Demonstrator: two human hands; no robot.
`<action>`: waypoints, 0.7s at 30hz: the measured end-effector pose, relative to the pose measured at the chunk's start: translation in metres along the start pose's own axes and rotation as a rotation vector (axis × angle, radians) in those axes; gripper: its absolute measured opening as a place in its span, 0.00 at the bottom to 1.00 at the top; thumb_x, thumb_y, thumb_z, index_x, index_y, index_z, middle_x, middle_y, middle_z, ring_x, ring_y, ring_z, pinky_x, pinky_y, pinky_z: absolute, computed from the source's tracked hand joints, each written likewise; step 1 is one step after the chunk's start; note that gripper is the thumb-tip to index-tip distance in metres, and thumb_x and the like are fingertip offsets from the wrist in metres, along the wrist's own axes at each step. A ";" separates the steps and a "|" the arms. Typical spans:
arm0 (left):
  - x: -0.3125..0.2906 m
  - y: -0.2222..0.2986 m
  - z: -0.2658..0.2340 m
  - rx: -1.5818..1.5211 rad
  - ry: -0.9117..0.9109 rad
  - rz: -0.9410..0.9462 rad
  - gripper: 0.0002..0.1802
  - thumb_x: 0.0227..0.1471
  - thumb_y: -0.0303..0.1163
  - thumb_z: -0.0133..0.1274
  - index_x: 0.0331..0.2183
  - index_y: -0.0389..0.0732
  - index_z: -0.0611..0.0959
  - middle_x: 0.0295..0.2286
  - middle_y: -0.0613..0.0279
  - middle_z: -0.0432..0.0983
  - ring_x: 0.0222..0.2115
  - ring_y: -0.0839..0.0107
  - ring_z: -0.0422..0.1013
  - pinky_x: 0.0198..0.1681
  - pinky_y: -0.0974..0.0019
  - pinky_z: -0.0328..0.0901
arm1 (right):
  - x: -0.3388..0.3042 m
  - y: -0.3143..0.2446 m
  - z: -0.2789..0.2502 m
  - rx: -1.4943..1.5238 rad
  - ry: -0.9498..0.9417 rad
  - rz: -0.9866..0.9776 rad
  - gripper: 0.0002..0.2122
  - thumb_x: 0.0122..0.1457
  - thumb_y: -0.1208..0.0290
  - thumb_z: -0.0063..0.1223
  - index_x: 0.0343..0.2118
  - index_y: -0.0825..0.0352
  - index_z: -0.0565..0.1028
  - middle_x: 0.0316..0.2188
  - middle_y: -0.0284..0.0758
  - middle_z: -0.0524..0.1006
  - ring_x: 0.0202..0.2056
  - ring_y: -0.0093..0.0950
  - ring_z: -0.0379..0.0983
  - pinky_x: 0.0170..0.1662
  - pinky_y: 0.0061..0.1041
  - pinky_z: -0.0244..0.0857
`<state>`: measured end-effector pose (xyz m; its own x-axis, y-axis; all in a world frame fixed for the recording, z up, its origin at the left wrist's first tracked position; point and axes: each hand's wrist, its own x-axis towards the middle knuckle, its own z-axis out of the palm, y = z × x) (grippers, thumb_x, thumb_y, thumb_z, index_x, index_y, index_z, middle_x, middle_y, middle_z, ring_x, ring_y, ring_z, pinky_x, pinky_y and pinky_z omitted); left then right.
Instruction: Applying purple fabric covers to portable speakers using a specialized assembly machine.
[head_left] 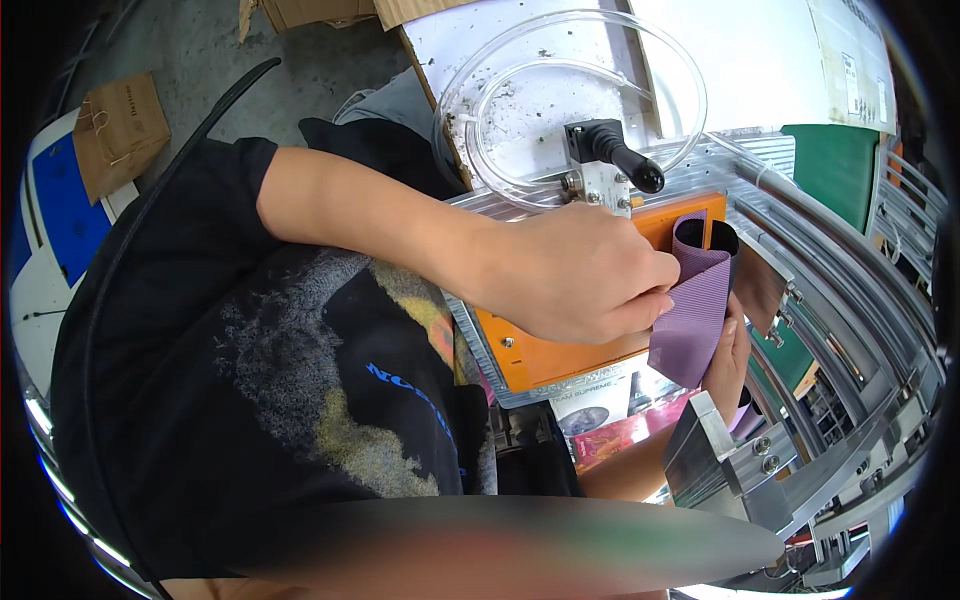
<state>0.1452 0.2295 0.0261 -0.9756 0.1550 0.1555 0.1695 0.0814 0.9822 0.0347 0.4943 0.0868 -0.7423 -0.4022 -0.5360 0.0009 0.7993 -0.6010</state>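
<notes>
A purple ribbed strip [690,318] with a black reverse side curls at the right end of an orange plate [560,355]. My left hand [590,272] reaches across the plate from the left, its fingers pinched at the strip's left edge. From below comes my right hand [728,357], closed round the strip's right side, partly hidden behind it. The strip's upper end bends over into a loop beside the plate's edge. Just beyond my left hand stands a lever with a black handle [630,165] on a metal block.
Clear tubing [690,60] coils over a dirty white board at the back. Metal rails [850,280] and a metal bracket block [705,450] stand on the right. Cardboard boxes [125,135] are at the far left. Under the plate lies a pink printed package [620,435].
</notes>
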 end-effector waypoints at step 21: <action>-0.063 -0.013 -0.026 0.144 -0.209 -0.077 0.09 0.55 0.32 0.48 0.32 0.35 0.75 0.21 0.52 0.72 0.21 0.54 0.70 0.24 0.61 0.65 | -0.033 -0.037 0.076 -0.383 0.267 -0.056 0.37 0.40 0.70 0.69 0.54 0.68 0.61 0.45 0.42 0.64 0.47 0.32 0.65 0.52 0.28 0.59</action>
<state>0.2010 0.1934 0.0060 -0.9389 0.3418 0.0407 0.1283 0.2380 0.9627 0.1102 0.4439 0.0822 -0.8807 -0.3605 -0.3072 -0.2542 0.9070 -0.3356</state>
